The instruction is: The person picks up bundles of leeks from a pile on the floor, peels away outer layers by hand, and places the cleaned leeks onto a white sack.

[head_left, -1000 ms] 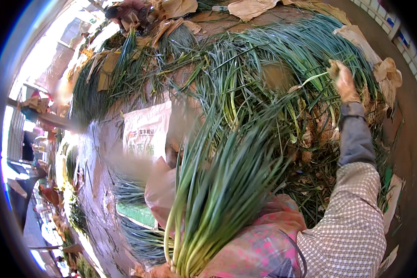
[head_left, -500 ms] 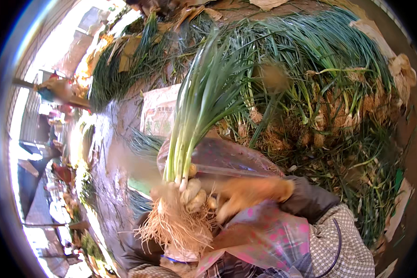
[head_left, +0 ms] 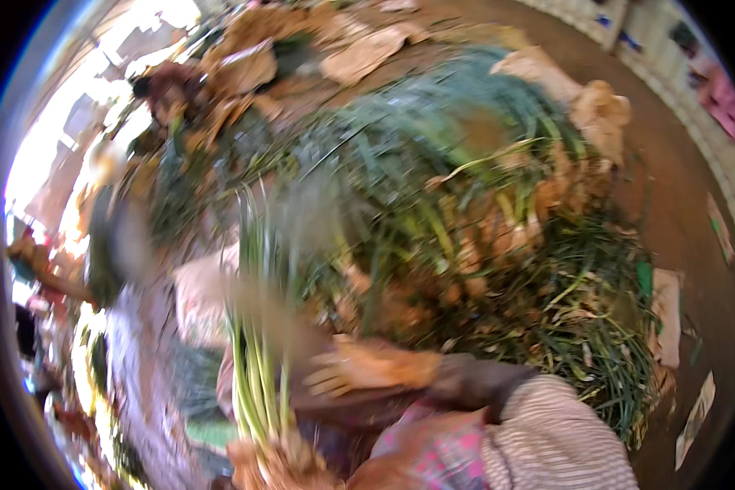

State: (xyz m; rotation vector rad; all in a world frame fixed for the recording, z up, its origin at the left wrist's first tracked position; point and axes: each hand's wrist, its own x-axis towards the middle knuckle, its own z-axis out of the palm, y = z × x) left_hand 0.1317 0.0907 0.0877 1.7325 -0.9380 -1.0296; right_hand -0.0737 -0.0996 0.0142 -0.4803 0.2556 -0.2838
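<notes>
A bunch of green garlic (head_left: 257, 384) stands upright at the lower left, its pale stems rising into long green leaves. Its brown root end (head_left: 286, 465) is cut off by the lower edge. My left hand is down at that base, mostly hidden by roots and blur; the bunch appears held in it. My right hand (head_left: 376, 367), in an orange glove, reaches leftward over my lap with fingers spread and nothing in them. Just beyond it lies the large heap of green garlic (head_left: 433, 139), roots turned toward me.
Loose leaves and trimmings (head_left: 580, 335) cover the ground at right. A pale printed sack (head_left: 200, 302) lies left of the bunch. Pink-spotted plastic (head_left: 449, 465) covers my lap. Cardboard pieces (head_left: 367, 53) lie at the back, where a person (head_left: 175, 86) is partly visible.
The view has swung right. The bunch now sits lower and further left in the picture. My right hand has moved away from the bulbs, and its fingers have spread.
</notes>
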